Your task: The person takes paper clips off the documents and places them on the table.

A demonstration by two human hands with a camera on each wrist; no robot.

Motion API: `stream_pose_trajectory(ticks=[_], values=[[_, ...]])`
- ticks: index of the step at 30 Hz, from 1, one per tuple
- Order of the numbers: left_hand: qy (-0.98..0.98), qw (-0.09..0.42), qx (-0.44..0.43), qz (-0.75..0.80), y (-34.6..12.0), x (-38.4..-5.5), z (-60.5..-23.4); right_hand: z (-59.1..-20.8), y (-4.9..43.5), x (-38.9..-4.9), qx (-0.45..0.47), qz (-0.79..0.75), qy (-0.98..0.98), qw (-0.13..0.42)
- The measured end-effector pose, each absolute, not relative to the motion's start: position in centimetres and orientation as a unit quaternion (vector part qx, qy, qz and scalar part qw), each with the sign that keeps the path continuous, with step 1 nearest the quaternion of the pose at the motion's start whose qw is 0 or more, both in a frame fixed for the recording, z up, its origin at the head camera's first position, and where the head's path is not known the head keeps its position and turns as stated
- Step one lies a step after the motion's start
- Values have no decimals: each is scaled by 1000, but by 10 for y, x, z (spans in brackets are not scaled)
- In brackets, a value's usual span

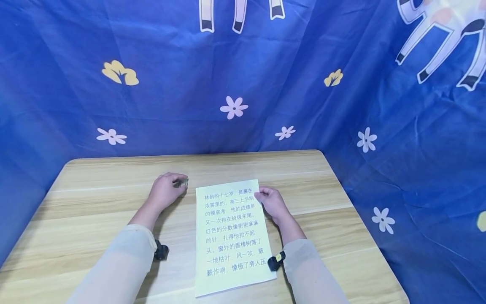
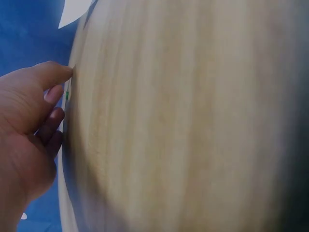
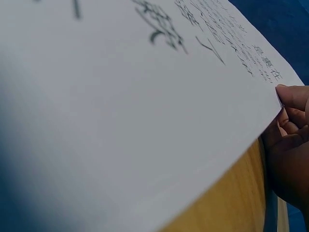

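Observation:
A printed sheet of paper (image 1: 231, 236) with lines of large Chinese characters lies in the middle of the wooden table, its long side pointing away from me. My right hand (image 1: 273, 203) pinches its right edge near the far corner; in the right wrist view the thumb (image 3: 292, 95) is on the printed face, and the edge there stands above the tabletop. Left of the sheet's far end, my left hand (image 1: 167, 191) holds a small dark-greenish item (image 1: 184, 183) between thumb and fingers. Only a green speck (image 2: 67, 95) of it shows in the left wrist view; its kind I cannot tell.
The light wooden table (image 1: 95, 202) has rounded far corners. A blue curtain (image 1: 171, 84) printed with white flowers and animal legs hangs behind it and along the right side. Each wrist wears a small black camera, such as the left one (image 1: 161, 251).

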State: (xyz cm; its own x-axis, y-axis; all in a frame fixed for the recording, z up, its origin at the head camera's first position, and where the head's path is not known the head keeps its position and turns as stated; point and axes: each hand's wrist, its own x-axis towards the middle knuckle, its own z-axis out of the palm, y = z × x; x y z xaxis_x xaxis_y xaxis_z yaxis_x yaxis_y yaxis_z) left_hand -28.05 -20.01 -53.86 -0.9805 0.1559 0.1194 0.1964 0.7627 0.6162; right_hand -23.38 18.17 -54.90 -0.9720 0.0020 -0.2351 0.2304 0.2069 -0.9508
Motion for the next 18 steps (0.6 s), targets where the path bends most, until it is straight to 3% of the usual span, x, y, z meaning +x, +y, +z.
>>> stream_pose_trajectory(ticks=[18], values=[[-939,-29,-98,-329,-202,-281,-525,-548,183,-232,72,-630,767,97]])
